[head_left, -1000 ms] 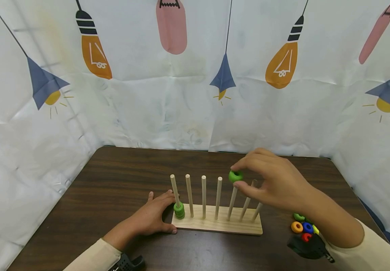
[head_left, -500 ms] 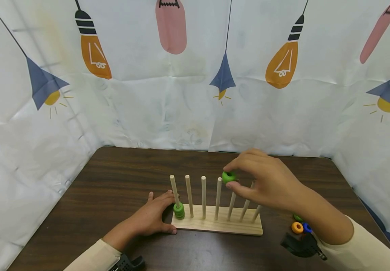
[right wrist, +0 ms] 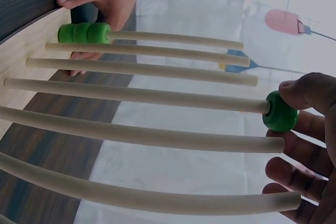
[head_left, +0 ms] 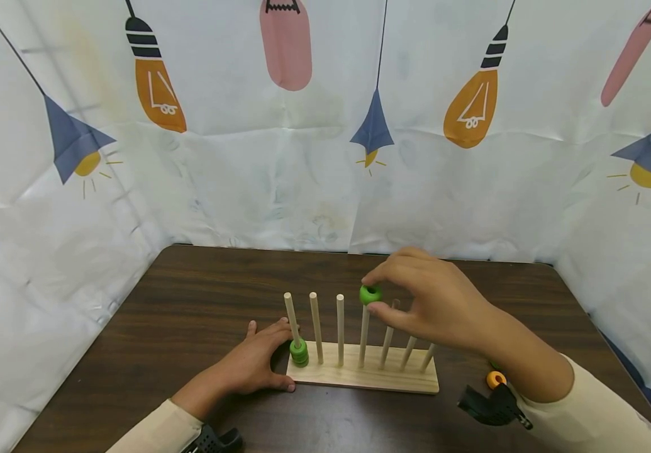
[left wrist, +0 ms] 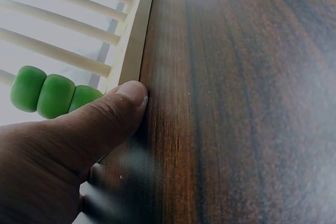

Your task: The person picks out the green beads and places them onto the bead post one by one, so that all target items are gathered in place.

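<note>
A wooden peg board (head_left: 353,374) with several upright pegs stands in front of me. My left hand (head_left: 254,360) holds its left end, thumb (left wrist: 118,106) at the front edge and fingers behind. Three green beads (left wrist: 55,95) are stacked at the bottom of the leftmost peg. My right hand (head_left: 438,302) pinches another green bead (head_left: 369,294) between thumb and fingers. That bead sits at the top of the fourth peg from the left; in the right wrist view its hole meets the tip of that peg (right wrist: 210,99).
On the dark wooden table (head_left: 212,283), an orange bead (head_left: 495,379) lies right of the board, partly behind my right forearm. A sliver of green shows near it. A black wrist device (head_left: 489,406) hangs under that forearm. A printed white curtain (head_left: 280,189) borders the table.
My right hand has moved left with the green bead, from above the fifth peg to the top of the fourth. Its forearm now covers more of the loose beads. The left hand stays still.
</note>
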### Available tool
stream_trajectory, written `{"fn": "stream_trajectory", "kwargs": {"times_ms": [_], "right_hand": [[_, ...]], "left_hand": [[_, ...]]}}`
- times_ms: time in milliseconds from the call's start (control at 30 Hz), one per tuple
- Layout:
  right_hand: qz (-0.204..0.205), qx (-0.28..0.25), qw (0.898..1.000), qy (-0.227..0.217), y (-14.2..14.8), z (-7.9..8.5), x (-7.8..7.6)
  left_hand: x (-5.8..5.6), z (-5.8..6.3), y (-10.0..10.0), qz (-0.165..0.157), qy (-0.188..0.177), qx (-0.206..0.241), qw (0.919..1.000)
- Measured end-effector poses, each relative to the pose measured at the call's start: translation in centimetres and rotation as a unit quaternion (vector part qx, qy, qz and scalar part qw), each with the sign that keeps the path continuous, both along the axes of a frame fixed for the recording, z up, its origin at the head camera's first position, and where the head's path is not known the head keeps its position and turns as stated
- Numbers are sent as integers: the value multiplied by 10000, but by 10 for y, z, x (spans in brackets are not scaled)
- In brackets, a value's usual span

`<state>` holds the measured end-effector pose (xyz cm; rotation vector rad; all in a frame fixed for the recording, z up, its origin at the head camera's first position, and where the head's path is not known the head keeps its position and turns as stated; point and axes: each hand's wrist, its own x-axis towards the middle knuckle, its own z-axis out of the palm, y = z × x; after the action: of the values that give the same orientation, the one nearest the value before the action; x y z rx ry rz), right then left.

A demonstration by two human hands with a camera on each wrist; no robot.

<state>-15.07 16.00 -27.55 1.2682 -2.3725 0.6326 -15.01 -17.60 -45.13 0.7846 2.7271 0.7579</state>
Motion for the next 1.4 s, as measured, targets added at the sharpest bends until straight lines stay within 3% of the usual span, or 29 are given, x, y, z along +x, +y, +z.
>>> {"fn": "stream_trajectory", "kwargs": {"times_ms": [1400], "right_hand": [[-98, 279, 9986, -428, -44, 2, -6]], "left_hand": [[-1, 0, -1, -25, -43, 79, 10000]]}}
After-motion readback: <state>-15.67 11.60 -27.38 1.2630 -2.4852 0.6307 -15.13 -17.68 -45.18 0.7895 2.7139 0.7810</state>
